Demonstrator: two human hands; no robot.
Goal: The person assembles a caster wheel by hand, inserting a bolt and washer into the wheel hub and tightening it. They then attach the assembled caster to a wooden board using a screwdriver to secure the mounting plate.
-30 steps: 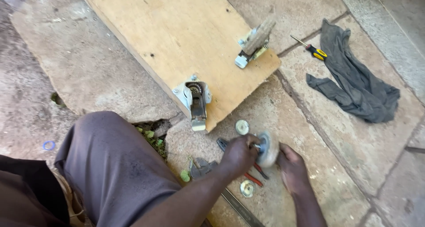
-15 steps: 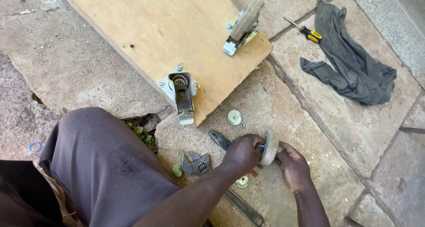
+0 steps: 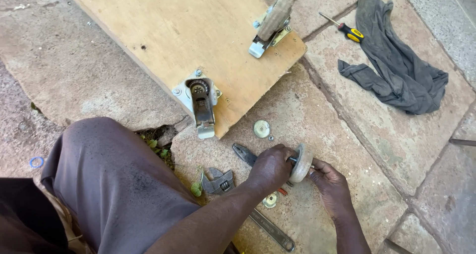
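The wheel [image 3: 301, 163] stands on edge between both hands: left hand [image 3: 270, 169] grips its axle side, right hand [image 3: 331, 185] clasps the other face, near the board's [image 3: 163, 31] corner

Both hands on a grey caster wheel [image 3: 301, 163] over the stone floor [image 3: 396, 150]: left hand [image 3: 270, 167] grips the axle side, right hand [image 3: 331, 184] cups the other face. Adjustable wrench [image 3: 220, 181] and pliers [image 3: 246, 155] lie just beside. Plywood board [image 3: 163, 31] carries an empty caster bracket [image 3: 201, 103] and one wheeled caster [image 3: 272, 23]. Screwdriver [image 3: 347, 31] touches a grey rag [image 3: 396, 65].
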